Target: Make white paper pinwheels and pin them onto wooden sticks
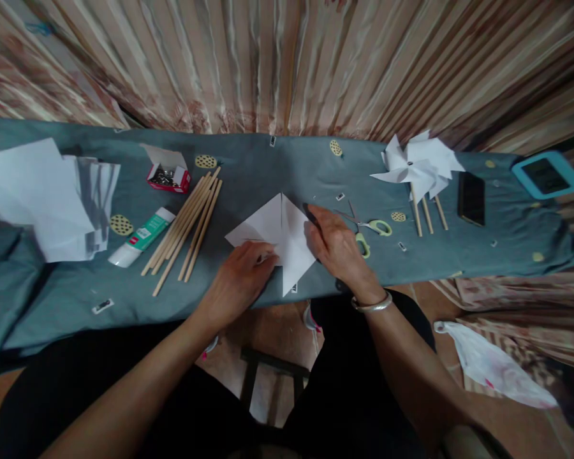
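White paper partly hidden beneath the left hand

Beyond the left hand and right hand: pleated curtain, hanging along the far edge of the desk. Desk covering: grey-green cloth bearing yellow motifs; small black-and-white markers noted to either side of the hands. Well right of the right hand: dark phone, lying flat. Farther right: blue-framed device, dark screen uppermost. Below the hands, at floor level: dark frame, apparently a stool, largely obscured. Low to the right: white plastic bag, crumpled.
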Motion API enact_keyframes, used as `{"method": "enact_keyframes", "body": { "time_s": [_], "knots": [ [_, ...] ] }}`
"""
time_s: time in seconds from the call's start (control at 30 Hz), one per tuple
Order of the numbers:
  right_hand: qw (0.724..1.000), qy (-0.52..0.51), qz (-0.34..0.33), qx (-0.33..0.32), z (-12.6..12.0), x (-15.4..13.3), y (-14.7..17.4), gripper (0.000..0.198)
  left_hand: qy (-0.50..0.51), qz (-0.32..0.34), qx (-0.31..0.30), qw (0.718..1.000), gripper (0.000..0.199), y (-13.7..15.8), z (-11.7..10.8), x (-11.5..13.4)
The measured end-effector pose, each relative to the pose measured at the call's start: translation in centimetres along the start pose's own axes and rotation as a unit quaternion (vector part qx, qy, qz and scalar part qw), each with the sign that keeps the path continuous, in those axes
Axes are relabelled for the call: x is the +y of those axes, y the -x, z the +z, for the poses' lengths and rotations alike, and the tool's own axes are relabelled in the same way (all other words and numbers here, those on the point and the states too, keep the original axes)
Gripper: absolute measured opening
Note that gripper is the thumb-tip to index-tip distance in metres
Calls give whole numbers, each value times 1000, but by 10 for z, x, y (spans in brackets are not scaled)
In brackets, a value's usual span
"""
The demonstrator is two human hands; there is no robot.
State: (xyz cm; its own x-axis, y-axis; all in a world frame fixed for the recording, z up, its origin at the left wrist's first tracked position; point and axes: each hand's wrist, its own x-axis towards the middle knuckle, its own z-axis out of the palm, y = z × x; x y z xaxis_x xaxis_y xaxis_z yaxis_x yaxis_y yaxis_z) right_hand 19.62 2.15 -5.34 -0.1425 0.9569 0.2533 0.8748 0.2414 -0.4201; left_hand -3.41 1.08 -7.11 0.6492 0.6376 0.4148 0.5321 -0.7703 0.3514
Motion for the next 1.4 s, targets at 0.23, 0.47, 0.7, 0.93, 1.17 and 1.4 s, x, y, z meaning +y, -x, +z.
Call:
{"method": "enact_keyframes", "body": {
  "time_s": [0.23,0.47,0.7,0.93,1.17,1.4],
  "knots": [
    [974,-155,158,-44,-13,-4,30,36,-65,-38,49,996,27,0,-23,-17],
    [977,-130,164,-50,-20,-23,57,22,11,24,-57,998,18,8,-16,26],
    [990,-137,13,-33,-25,-24,57,20,-9,21,-59,998,13,8,-10,26],
    [948,-300,62,-92,-14,-22,55,28,41,-22,-27,999,15,14,-9,27],
    [919,-373,99,-81,-6,-34,40,18,55,-29,-36,997,15,12,-11,27],
    [932,-346,95,-56,-1,-34,33,3,68,-59,-23,996,12,12,-10,29]
  ]
}}
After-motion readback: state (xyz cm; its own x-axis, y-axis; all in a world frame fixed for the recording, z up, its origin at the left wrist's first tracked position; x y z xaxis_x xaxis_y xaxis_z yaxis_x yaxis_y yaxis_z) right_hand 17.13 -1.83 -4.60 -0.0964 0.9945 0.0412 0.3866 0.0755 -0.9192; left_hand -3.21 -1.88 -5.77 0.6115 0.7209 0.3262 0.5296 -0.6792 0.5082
